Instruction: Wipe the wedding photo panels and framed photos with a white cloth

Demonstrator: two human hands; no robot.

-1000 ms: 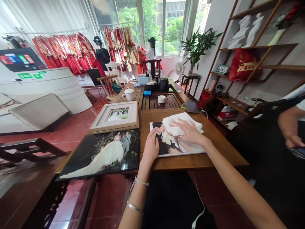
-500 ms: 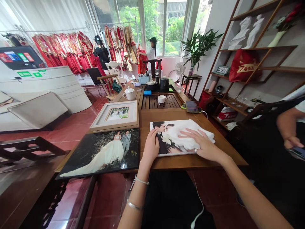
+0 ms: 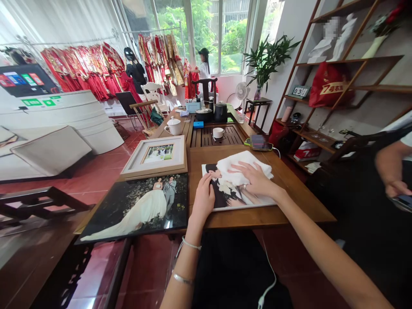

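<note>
A wedding photo print (image 3: pixel 238 201) lies flat on the wooden table (image 3: pixel 289 199) in front of me. My left hand (image 3: pixel 204 193) rests along its left edge, fingers stretched out and lying flat. Spread fingers of my right hand (image 3: pixel 254 176) press flat on a white cloth (image 3: pixel 236 163), which is bunched over the upper middle of the print and hides part of the picture. Left of it lies a dark, glossy wedding photo panel (image 3: pixel 138 210), overhanging the table's front edge. Behind that panel sits a light wooden picture frame (image 3: pixel 186 154) with a smaller photo.
Further back are a slatted tea tray (image 3: pixel 233 136), a white cup (image 3: pixel 218 133), a lidded white mug (image 3: pixel 174 126) and a black kettle (image 3: pixel 220 112). A phone (image 3: pixel 259 143) on a cable lies at right. Another person's hand (image 3: pixel 397 189) holds a phone at far right.
My right hand and the white cloth have slid left and away from me across the print, uncovering its lower right. My left hand stays in place.
</note>
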